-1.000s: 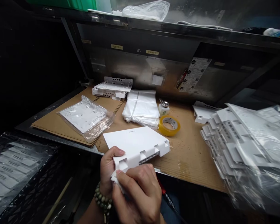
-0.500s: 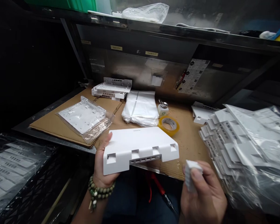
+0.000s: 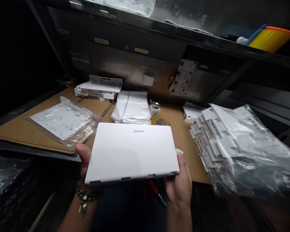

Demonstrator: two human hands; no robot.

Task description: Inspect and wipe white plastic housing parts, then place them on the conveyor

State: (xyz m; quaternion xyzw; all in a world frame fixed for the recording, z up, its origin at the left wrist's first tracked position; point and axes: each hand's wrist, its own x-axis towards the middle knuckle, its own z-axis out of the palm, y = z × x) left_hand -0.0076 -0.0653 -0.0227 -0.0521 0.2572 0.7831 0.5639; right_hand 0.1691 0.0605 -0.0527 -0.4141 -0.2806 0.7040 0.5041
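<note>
Both hands, left hand and right hand, grip the white cover by its edges; tape roll just beyond, bagged covers right of the right hand.

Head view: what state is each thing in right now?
White cover: held flat, logo side up, by both hands.
Left hand: gripping the cover's left edge.
Right hand: gripping its right edge, white wipe tucked behind.
Bagged tray: lying on cardboard.
Tape roll: flat, partly hidden.
</note>
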